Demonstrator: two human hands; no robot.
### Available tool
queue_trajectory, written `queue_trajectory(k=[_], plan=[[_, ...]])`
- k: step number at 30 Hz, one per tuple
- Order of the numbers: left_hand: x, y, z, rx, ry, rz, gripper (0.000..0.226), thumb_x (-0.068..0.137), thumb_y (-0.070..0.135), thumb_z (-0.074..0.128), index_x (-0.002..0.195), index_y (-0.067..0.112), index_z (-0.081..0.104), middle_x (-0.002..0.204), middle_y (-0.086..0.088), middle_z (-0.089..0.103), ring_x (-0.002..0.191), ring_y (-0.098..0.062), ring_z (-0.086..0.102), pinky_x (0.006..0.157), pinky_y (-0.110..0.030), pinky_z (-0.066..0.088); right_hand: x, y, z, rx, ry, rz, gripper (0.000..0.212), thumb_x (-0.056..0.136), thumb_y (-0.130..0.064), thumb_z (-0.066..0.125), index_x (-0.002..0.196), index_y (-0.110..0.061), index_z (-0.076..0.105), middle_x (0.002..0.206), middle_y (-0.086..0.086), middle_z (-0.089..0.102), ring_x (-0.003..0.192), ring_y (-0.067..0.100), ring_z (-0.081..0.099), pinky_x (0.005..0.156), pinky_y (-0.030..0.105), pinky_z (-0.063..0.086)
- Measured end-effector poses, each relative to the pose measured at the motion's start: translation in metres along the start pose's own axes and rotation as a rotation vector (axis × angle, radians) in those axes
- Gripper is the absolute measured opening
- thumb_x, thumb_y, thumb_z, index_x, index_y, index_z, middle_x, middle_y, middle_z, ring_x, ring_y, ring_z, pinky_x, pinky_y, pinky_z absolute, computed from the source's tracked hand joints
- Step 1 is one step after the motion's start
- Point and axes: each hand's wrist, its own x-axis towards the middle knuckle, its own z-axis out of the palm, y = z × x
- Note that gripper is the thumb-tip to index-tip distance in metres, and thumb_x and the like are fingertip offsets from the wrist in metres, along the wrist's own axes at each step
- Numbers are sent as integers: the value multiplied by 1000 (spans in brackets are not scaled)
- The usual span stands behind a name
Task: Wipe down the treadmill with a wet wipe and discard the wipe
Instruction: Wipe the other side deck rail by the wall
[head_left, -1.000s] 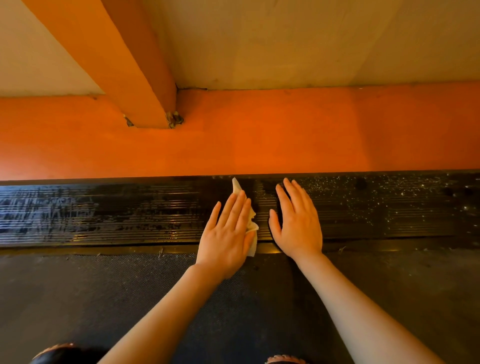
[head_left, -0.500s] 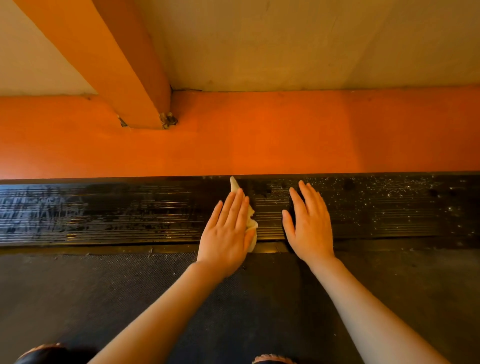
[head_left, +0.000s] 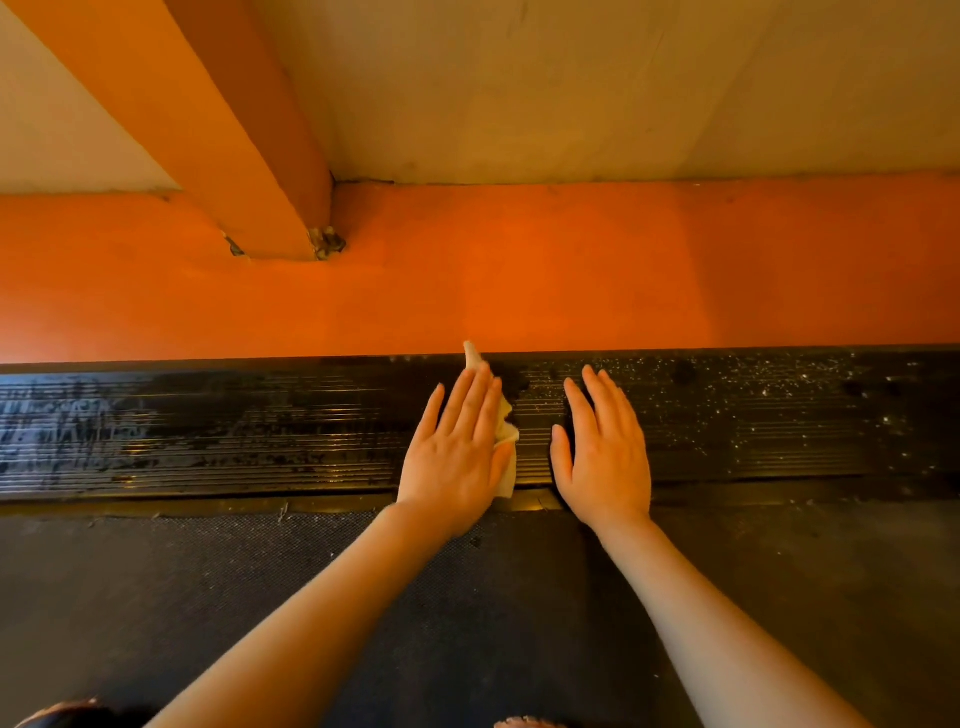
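Wiping the ribbed side rail, about halfway along.

Largest first: dark treadmill belt (head_left: 260, 597) at the bottom, then orange frame (head_left: 623, 270) above, then black ribbed rail (head_left: 208, 431) between, wet and streaked on the left, speckled with dust on the right. Mid-wipe, judging by that split; next move probably calls for sliding rightward over the dusty stretch. Left hand (head_left: 457, 452) flat, fingers straight, pressing the pale wipe (head_left: 506, 436) onto the rail, wipe mostly hidden beneath, edges peeking out. Right hand (head_left: 605, 452) just beside, spread flat, holding nothing, seemingly resting on the rail.
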Motion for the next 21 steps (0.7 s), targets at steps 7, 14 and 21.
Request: queue_trajectory(k=[7, 14, 21], plan=[[2, 5, 3, 27, 35, 105, 64, 103, 47, 14, 155, 11, 15, 163, -10, 7, 151, -25, 3, 120, -44, 3, 0, 0, 1, 1, 3, 0, 54, 100, -38, 33, 141, -8, 50, 151, 16, 43, 142, 31, 36, 115, 41, 29], [39, -5, -2, 71, 15, 146, 67, 102, 53, 7, 155, 14, -8, 161, -6, -19, 148, -20, -20, 121, -42, -11, 0, 1, 0, 17, 2, -9, 53, 100, -37, 35, 142, -7, 49, 151, 16, 42, 143, 30, 34, 115, 42, 30], [-16, -54, 4, 60, 64, -2, 67, 104, 50, 7, 154, 7, 17, 161, -13, 13, 150, -27, 10, 120, -45, 8, 0, 1, 0, 18, -11, -1, 55, 100, -39, 33, 142, -8, 49, 152, 15, 42, 142, 31, 35, 115, 44, 33]])
